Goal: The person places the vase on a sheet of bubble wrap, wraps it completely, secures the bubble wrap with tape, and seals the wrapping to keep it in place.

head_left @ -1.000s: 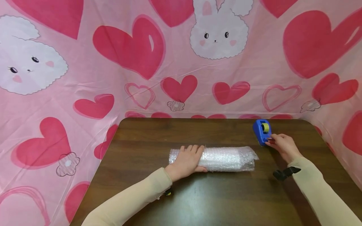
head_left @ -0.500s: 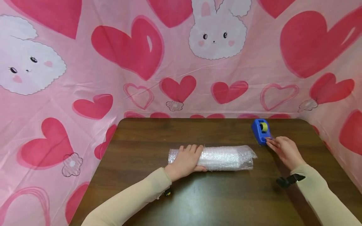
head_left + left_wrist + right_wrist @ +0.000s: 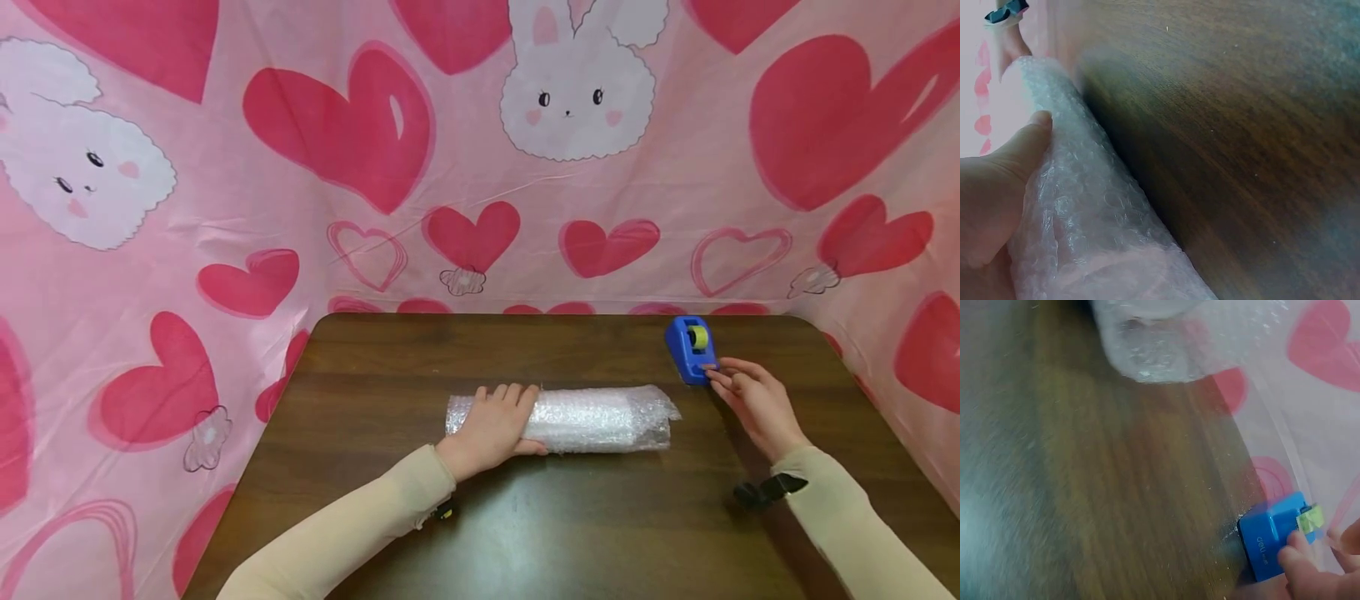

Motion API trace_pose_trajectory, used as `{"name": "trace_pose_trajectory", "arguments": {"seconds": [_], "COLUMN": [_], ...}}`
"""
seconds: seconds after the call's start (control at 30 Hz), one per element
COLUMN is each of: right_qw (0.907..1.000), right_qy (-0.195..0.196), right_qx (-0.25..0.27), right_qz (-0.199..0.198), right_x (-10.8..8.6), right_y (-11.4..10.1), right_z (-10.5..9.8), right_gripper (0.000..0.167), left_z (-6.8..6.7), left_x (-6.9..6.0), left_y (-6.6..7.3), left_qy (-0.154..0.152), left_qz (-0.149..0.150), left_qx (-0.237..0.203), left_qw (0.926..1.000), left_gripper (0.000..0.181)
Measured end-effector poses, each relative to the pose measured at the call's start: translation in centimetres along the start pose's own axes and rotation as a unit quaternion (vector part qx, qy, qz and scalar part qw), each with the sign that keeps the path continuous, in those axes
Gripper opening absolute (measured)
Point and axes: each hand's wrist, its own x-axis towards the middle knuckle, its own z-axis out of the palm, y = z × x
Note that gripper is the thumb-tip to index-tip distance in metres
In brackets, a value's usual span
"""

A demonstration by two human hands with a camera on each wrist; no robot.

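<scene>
A roll of clear bubble wrap (image 3: 592, 419) lies sideways on the dark wooden table (image 3: 600, 533). My left hand (image 3: 491, 429) grips its left part, fingers over the top and thumb along the near side. The thumb also shows pressed on the bubble wrap in the left wrist view. Beyond the roll's right end stands a blue tape dispenser (image 3: 686, 350) with a yellow tape roll (image 3: 698, 337). Fingertips of my right hand (image 3: 757, 408) touch its near, cutter end. In the right wrist view, the right fingers (image 3: 1310, 575) and thumb look apart; no strip of tape can be made out.
Pink cloth (image 3: 360, 158) printed with hearts and rabbits hangs behind the table and along its sides. Each wrist wears a strapped camera; the black strap (image 3: 772, 490) shows below the right sleeve.
At the dispenser's cutter end, my right hand has shifted slightly and its fingers have spread a little. My left hand and the bubble wrap roll stay in place.
</scene>
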Motion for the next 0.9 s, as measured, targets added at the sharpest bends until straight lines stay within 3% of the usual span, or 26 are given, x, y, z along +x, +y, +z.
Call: {"name": "trace_pose_trajectory", "arguments": {"seconds": [0.1, 0.17, 0.23, 0.33, 0.4, 0.5, 0.7, 0.8, 0.9], "right_qw": [0.9974, 0.9843, 0.9544, 0.8934, 0.874, 0.8723, 0.8822, 0.8769, 0.865], "right_qy": [0.016, 0.037, 0.067, 0.099, 0.108, 0.119, 0.153, 0.165, 0.174], "right_qx": [-0.054, -0.156, -0.277, -0.429, -0.466, -0.469, -0.444, -0.449, -0.466], "right_qz": [-0.045, -0.073, -0.088, -0.089, -0.084, -0.073, -0.039, -0.046, -0.066], "right_x": [-0.15, -0.23, -0.29, -0.37, -0.37, -0.32, 0.08, 0.36, 0.52], "right_y": [0.15, 0.08, -0.09, -0.35, -0.46, -0.52, -0.36, -0.19, -0.02], "right_z": [0.27, 0.39, 0.47, 0.54, 0.59, 0.65, 0.57, 0.64, 0.92], "right_gripper": [0.024, 0.026, 0.036, 0.056, 0.061, 0.067, 0.066, 0.057, 0.049], "left_z": [0.01, 0.02, 0.03, 0.08, 0.1, 0.13, 0.18, 0.3, 0.42], "left_x": [-0.05, -0.08, -0.1, -0.14, -0.16, -0.15, -0.06, -0.04, -0.04], "left_y": [-0.03, -0.04, -0.04, -0.04, -0.04, -0.06, -0.13, -0.15, -0.17], "left_qy": [-0.001, -0.002, -0.002, 0.0, 0.003, 0.008, 0.011, 0.012, 0.012], "left_qz": [0.0, -0.001, 0.0, 0.0, 0.001, 0.003, 0.003, 0.003, 0.002], "left_qx": [-0.002, -0.003, -0.003, -0.002, -0.001, 0.001, 0.0, -0.008, -0.012], "left_qw": [1.0, 1.0, 1.0, 1.0, 1.0, 1.0, 0.9999, 0.9999, 0.9998], "left_gripper": [0.091, 0.091, 0.091, 0.091, 0.091, 0.092, 0.092, 0.091, 0.091]}}
